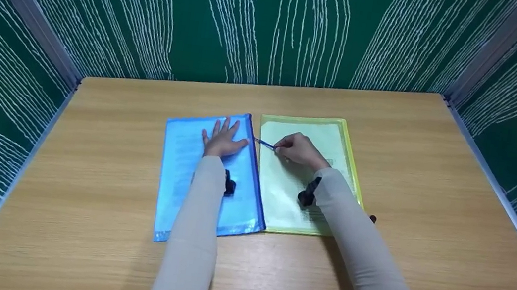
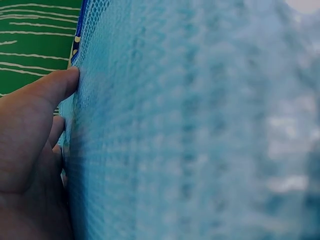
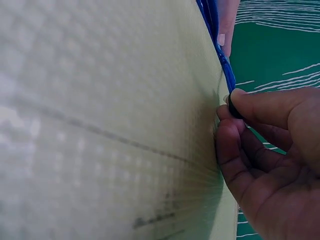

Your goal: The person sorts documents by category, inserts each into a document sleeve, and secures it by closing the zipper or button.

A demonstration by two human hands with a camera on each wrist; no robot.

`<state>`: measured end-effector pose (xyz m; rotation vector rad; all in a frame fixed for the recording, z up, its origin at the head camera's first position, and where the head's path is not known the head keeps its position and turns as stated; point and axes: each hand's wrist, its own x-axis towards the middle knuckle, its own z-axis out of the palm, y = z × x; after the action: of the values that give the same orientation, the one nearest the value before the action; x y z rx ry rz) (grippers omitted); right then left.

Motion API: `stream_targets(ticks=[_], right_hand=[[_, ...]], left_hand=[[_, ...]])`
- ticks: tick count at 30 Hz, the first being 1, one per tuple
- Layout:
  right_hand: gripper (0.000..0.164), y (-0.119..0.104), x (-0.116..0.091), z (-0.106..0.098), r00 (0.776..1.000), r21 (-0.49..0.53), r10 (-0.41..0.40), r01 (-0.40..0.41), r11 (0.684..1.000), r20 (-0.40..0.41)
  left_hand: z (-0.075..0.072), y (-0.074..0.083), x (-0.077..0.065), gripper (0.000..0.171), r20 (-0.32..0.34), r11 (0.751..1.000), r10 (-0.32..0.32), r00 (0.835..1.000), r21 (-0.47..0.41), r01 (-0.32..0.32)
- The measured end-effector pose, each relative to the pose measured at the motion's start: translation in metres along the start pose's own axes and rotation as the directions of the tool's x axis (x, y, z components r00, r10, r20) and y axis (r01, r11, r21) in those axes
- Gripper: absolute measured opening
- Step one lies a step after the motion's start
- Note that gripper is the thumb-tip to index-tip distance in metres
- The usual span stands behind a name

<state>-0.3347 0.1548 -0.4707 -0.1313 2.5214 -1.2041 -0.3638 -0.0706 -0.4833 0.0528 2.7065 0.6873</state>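
Note:
A blue mesh zip folder (image 1: pixel 184 180) lies on the table with printed pages showing through it. My left hand (image 1: pixel 224 143) rests on its upper part, fingers spread; in the left wrist view the thumb (image 2: pixel 62 85) lies along the mesh. To the right is a yellow-edged mesh folder (image 1: pixel 282 193) with pale paper inside. Above it, my right hand (image 1: pixel 303 150) pinches the dark end of a thin blue strip (image 1: pixel 266 143) between thumb and fingers. That strip reaches across to the blue folder's dark blue zip edge (image 1: pixel 256 179). In the right wrist view the pinched dark end (image 3: pixel 234 107) shows.
The wooden table (image 1: pixel 100 169) runs out on both sides of the folders. Green panels (image 1: pixel 303 31) with white lines stand behind it and at both sides. A small dark object (image 1: pixel 373 218) shows beside the right sleeve.

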Motion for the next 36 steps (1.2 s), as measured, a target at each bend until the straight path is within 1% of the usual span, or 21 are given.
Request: stream_targets(ticks=[4, 12, 21, 27, 29, 33, 34, 36], right_hand=[[0.019, -0.001, -0.002, -0.001, 1.000, -0.010, -0.028, 0.028, 1.000, 0.007], [0.019, -0.001, -0.003, -0.004, 1.000, -0.033, -0.022, 0.022, 0.999, 0.014], [0.018, 0.002, -0.005, -0.004, 1.000, -0.059, -0.020, 0.021, 0.998, 0.013], [0.017, 0.001, -0.008, -0.006, 1.000, -0.066, -0.020, 0.021, 0.998, 0.023], [0.017, 0.002, -0.009, -0.006, 0.999, -0.070, -0.046, 0.048, 0.996, 0.028], [0.019, 0.002, -0.010, -0.005, 0.997, -0.074, -0.069, 0.072, 0.995, 0.041], [0.019, 0.002, -0.011, -0.005, 0.997, -0.077, -0.070, 0.073, 0.994, 0.043], [0.019, 0.003, -0.011, -0.004, 0.998, -0.073, -0.045, 0.048, 0.996, 0.048]], left_hand=[[0.000, 0.001, 0.002, 0.075, 0.001, 1.000, 0.003, 1.000, 0.007, -0.003], [-0.002, 0.002, 0.002, 0.075, -0.001, 1.000, -0.003, 1.000, 0.004, 0.003], [-0.001, 0.005, 0.000, 0.075, 0.009, 1.000, 0.008, 1.000, 0.001, -0.008], [-0.003, 0.002, 0.000, 0.075, 0.001, 1.000, 0.010, 1.000, -0.003, -0.010], [-0.004, 0.001, 0.000, 0.075, -0.003, 1.000, 0.015, 1.000, 0.002, -0.015], [-0.002, -0.001, 0.000, 0.075, 0.002, 1.000, 0.027, 1.000, -0.003, -0.027], [-0.002, -0.001, 0.000, 0.075, 0.004, 1.000, 0.028, 1.000, -0.005, -0.028], [0.000, -0.002, 0.000, 0.075, 0.008, 1.000, 0.027, 1.000, -0.010, -0.027]])
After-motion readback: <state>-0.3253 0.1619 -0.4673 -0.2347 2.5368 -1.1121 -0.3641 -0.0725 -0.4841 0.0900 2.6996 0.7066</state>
